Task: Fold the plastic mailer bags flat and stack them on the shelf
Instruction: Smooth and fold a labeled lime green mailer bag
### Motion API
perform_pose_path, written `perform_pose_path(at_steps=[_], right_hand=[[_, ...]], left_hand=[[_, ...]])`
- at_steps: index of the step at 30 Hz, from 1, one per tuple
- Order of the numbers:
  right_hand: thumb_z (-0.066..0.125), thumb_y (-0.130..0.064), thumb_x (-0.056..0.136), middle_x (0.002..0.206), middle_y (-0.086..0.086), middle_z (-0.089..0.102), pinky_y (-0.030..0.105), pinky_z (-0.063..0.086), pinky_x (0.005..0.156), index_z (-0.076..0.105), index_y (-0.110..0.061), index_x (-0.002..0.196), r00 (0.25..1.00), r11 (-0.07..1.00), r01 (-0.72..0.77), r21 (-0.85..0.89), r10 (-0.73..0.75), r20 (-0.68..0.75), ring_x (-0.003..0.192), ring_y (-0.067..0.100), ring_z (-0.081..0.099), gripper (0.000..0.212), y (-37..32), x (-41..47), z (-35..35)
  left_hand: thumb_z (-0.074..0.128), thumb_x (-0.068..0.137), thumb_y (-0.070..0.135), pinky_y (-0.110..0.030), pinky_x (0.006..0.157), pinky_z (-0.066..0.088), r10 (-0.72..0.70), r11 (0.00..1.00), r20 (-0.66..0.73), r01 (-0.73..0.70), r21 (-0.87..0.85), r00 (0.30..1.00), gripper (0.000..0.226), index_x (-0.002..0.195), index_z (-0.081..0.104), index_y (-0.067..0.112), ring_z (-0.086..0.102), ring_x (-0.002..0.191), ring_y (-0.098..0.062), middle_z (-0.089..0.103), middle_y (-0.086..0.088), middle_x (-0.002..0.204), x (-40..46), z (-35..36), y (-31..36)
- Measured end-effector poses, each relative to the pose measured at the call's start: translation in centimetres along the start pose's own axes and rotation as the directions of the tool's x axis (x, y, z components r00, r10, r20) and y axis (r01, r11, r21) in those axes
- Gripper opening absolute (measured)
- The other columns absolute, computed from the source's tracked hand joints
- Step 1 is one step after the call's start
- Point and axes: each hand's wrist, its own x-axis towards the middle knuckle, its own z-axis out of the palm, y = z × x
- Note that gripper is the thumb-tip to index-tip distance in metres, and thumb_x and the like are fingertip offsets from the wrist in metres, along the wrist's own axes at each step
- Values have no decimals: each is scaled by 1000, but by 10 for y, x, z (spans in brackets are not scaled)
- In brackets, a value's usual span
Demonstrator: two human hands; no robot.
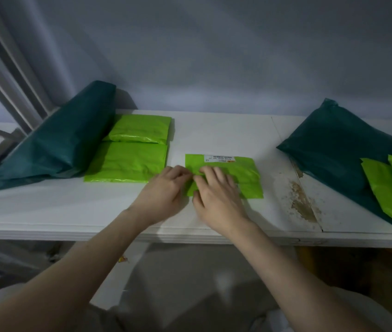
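A light green mailer bag [242, 171] with a white shipping label at its far edge lies partly folded on the white shelf [99, 212]. My left hand [163, 190] pinches the bag's left edge with curled fingers. My right hand [216, 195] lies over the bag's left half, fingers curled onto the plastic beside the left fingertips. Two folded light green mailers lie to the left, one nearer [127, 164] and one behind it [139, 128].
A dark green bag [56, 142] leans at the left against the white frame. Another dark green bag [334, 144] lies at the right, with several unfolded light green mailers [391, 188] on it. Peeled, stained paint [302, 202] marks the shelf right of the hands.
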Motion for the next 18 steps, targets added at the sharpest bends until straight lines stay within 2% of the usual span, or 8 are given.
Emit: perform_pose_path(at_steps=[4,8,12,18], right_hand=[[36,-33,74,94,3,60,35,46,65,66,-15,85,1000,997,-7,-73,7,-5,86,26,56,36,-3,-6,1],[36,-37,74,97,-2,60,35,45,63,67,-18,89,1000,988,-18,-152,21,17,88,23,45,39,-6,-10,5],[35,-36,76,95,-4,60,36,46,66,67,-16,96,998,982,-34,-183,44,51,88,23,53,42,-10,-13,9],[37,-33,80,99,-4,62,31,48,67,66,-16,103,997,988,-64,-140,70,36,88,22,58,41,-7,-17,6]], left_hand=[[34,80,28,-38,72,54,9,995,66,-16,99,998,53,125,58,11,61,105,-26,61,-4,123,-14,6,-2],[35,82,33,-34,73,52,-49,983,46,40,177,998,51,119,64,14,64,104,-14,64,1,123,-21,11,8],[32,82,35,-38,79,51,-86,964,58,68,257,995,53,117,66,12,64,105,-17,64,-2,123,-20,17,14],[34,80,36,-39,71,51,-109,938,5,101,332,994,50,107,69,13,66,97,-21,67,-3,118,-16,18,20]])
